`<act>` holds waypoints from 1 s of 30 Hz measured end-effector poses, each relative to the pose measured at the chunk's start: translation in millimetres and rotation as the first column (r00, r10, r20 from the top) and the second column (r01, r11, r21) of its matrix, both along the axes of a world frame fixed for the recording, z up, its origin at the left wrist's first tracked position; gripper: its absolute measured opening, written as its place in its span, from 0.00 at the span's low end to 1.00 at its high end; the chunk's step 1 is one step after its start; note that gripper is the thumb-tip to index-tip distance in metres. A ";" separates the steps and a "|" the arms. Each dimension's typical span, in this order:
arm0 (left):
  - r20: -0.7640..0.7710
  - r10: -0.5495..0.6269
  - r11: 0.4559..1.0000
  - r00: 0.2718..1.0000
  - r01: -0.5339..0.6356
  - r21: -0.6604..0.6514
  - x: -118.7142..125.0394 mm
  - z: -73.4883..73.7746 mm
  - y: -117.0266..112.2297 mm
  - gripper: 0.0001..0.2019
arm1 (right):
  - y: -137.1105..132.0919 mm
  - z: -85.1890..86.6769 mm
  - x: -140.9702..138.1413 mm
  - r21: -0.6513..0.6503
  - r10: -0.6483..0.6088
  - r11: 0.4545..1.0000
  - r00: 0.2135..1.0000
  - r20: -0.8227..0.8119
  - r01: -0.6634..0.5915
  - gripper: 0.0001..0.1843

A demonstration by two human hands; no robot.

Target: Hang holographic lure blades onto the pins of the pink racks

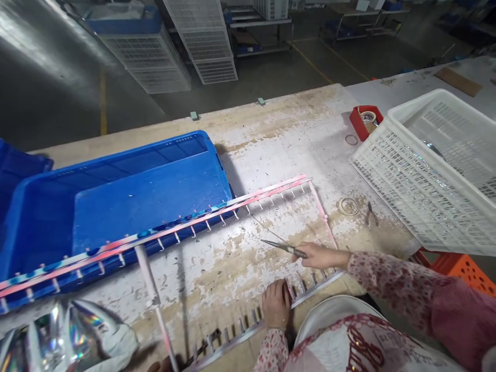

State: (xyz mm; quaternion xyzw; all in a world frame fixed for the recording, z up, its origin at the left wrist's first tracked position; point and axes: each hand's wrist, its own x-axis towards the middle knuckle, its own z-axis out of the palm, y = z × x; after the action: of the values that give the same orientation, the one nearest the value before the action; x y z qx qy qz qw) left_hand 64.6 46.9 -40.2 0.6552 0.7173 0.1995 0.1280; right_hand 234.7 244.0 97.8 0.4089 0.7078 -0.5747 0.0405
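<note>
My right hand (321, 256) is closed round the handle of a slim, pointed grey metal tool (281, 246); its tip points left over the worn table. My left hand (276, 302) lies lower, fingers curled, beside a low rail (315, 291) with upright pegs. Whatever is under those fingers is hidden. Ahead of both hands runs a long pink-and-white rack bar (267, 193) with small hooks along its underside. A thin dark line, maybe a thread or a shadow, stretches from near the bar towards the tool.
A blue tub (155, 181) stands behind the bar. At right are a white basket (411, 191), small pliers (371, 214), a tape roll (349, 206) and a red bin (358, 126). Shiny plastic bags (77, 330) lie front left, near part of another hand (159, 366).
</note>
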 end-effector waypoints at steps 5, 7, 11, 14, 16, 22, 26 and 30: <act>-0.006 -0.007 0.999 1.000 0.006 -0.047 0.0 2.2 -4.6 0.14 | -5.2 -20.3 -35.4 0.003 -0.231 0.973 0.970 0.075 0.231 0.21; -0.024 -0.004 0.998 1.000 0.003 -0.060 0.4 3.3 -4.8 0.15 | 4.2 -20.1 -42.3 0.226 -0.194 0.962 0.965 0.176 0.152 0.20; -0.051 0.019 0.998 0.999 -0.021 -0.055 0.1 2.8 -2.7 0.21 | 18.2 -10.2 -46.8 0.569 -0.169 0.820 0.923 0.346 -0.063 0.19; -0.098 0.071 0.994 0.993 -0.079 -0.076 -1.1 1.5 -2.7 0.27 | 18.9 -5.8 -48.6 0.669 -0.177 0.723 0.891 0.418 -0.170 0.17; -0.123 0.090 0.990 0.988 -0.102 -0.098 -2.0 2.1 -3.5 0.27 | 17.2 -6.9 -49.5 0.697 -0.181 0.687 0.881 0.438 -0.205 0.16; -0.067 -0.020 0.983 0.998 0.007 -0.183 -2.9 9.1 -4.0 0.29 | 12.6 -18.9 -49.8 0.703 -0.213 0.682 0.865 0.454 -0.201 0.16; -0.077 -0.037 0.985 0.996 0.023 -0.174 -3.4 10.3 -3.6 0.32 | 15.5 -20.1 -51.7 0.662 -0.197 0.732 0.879 0.434 -0.163 0.14; -0.064 -0.030 0.993 0.998 0.023 -0.113 -3.8 9.7 -2.9 0.32 | 21.0 -20.9 -52.6 0.396 -0.220 0.909 0.957 0.187 0.131 0.10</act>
State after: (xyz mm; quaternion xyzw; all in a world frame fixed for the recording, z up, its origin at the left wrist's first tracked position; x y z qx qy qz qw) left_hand 60.8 44.0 -30.5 0.6626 0.7224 0.1356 0.1438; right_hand 182.1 265.0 76.9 0.5344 0.7561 -0.3777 -0.0107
